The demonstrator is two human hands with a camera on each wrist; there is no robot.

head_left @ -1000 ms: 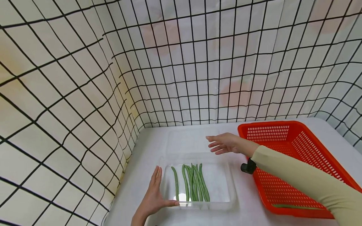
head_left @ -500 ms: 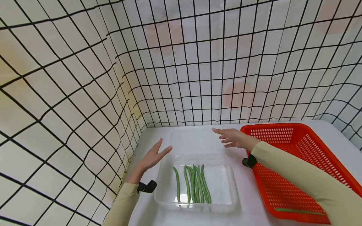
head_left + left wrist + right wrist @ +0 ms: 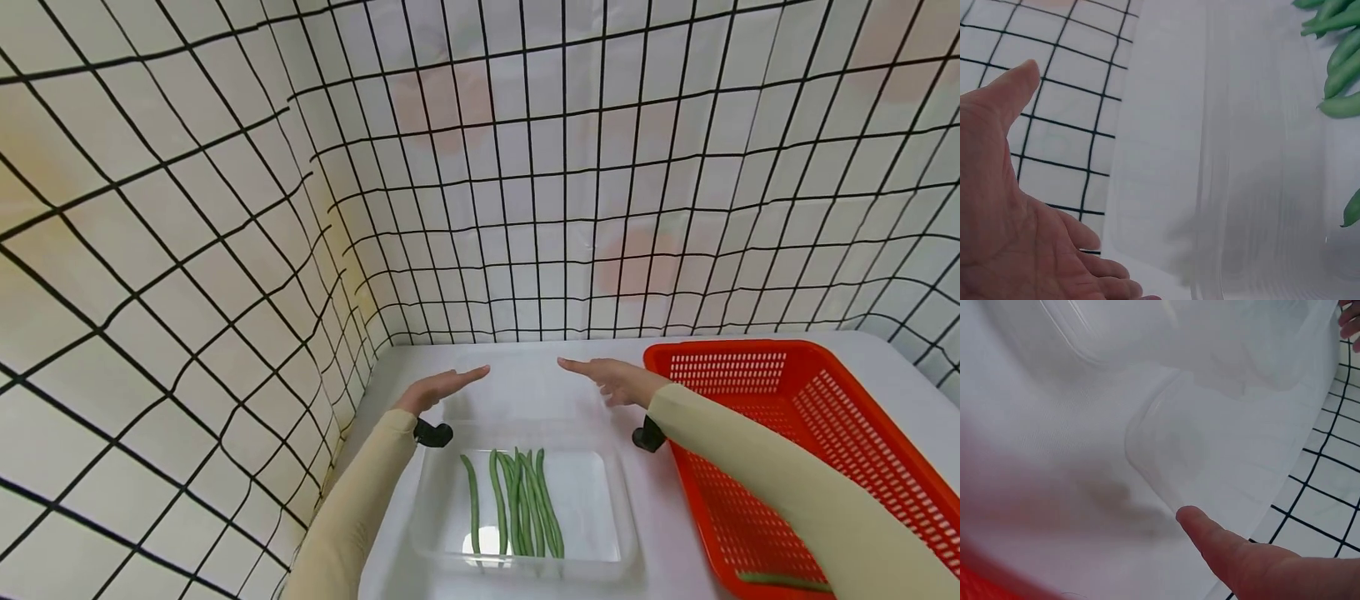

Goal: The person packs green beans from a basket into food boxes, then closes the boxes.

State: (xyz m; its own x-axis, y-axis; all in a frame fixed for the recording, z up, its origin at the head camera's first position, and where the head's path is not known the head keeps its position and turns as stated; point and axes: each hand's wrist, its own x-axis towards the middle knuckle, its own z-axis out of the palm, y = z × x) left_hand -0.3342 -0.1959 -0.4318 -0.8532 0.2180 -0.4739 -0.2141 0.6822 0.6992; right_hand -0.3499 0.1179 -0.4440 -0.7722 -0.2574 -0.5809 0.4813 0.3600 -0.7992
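A clear plastic container (image 3: 592, 508) sits on the white table with several green beans (image 3: 517, 504) lying lengthwise in it. Behind it lies a flat clear sheet, which looks like a lid (image 3: 525, 387). My left hand (image 3: 444, 388) hovers near the lid's left side, fingers extended and holding nothing. Opposite, over the right side, is my right hand (image 3: 613, 379), also without anything in it. In the right wrist view, one fingertip (image 3: 1191, 515) appears close to the lid's edge (image 3: 1132, 440); whether it touches cannot be told. The left wrist view has the left palm (image 3: 1029, 244) beside the container.
A red perforated basket (image 3: 720, 346) stands at the right, partly behind the right sleeve (image 3: 780, 475). One green bean (image 3: 783, 580) lies near its front edge. White walls with a black grid (image 3: 525, 208) enclose the table's back and sides.
My left hand has moved from the container's front left corner forward and right toward the lid. The right hand stays nearly where it was, now lower-angled. The beans stay in place.
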